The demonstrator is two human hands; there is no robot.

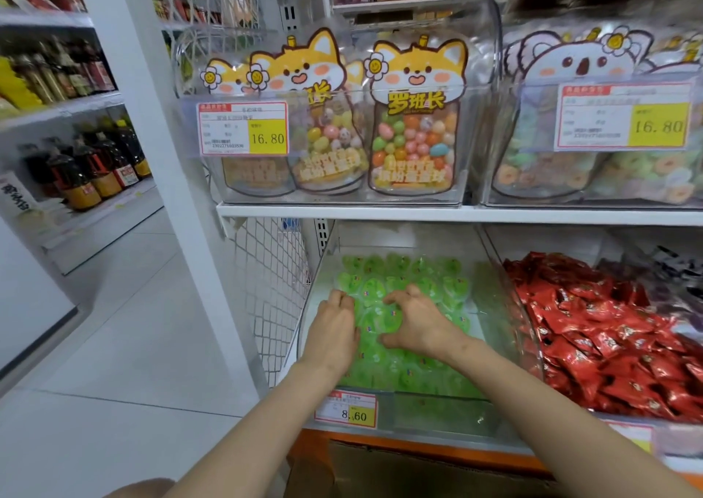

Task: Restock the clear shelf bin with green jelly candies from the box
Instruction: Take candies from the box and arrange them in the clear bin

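Observation:
Green jelly candies (403, 273) fill the clear shelf bin (490, 300) on the lower shelf. Both my hands are inside the bin, on top of the pile. My left hand (334, 326) lies palm down on the left side with its fingertips curled into the candies. My right hand (418, 320) spreads over the middle, fingers bent and pressing on the candies. Whether either hand holds a candy is hidden under the palms. The brown cardboard box (418, 471) sits below the shelf edge, between my forearms.
A price tag reading 8.60 (346, 410) hangs on the bin's front. A bin of red wrapped candies (608, 338) stands to the right. Clear bins with candy jars (414, 136) sit on the shelf above. A wire mesh panel (270, 288) borders the bin's left; tiled floor lies left.

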